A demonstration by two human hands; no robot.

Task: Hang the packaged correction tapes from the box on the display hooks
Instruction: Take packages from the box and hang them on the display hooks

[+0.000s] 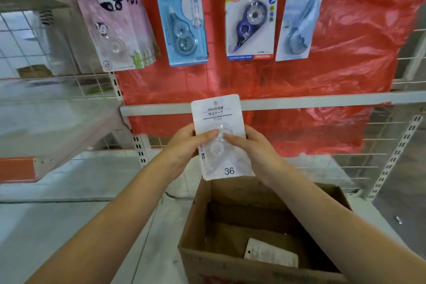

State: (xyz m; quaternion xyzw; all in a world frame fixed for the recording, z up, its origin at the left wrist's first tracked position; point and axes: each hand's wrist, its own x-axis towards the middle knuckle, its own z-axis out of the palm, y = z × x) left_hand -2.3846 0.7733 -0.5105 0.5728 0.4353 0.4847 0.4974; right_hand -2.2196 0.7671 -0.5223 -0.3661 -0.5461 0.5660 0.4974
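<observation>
Above the box (230,233), both hands, left (184,145) and right (255,147), pinch a white pack (219,117) by its edges. It looks light, stiff, slick; grip low, leaving the hang hole free.

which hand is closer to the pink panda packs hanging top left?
Left. The left hand sits below and to the right of the pink panda packs; the right hand is further right, across the held white pack.

Red plastic sheet (334,41), white wire grid (46,37), perhaps concrete floor (69,226)
</observation>
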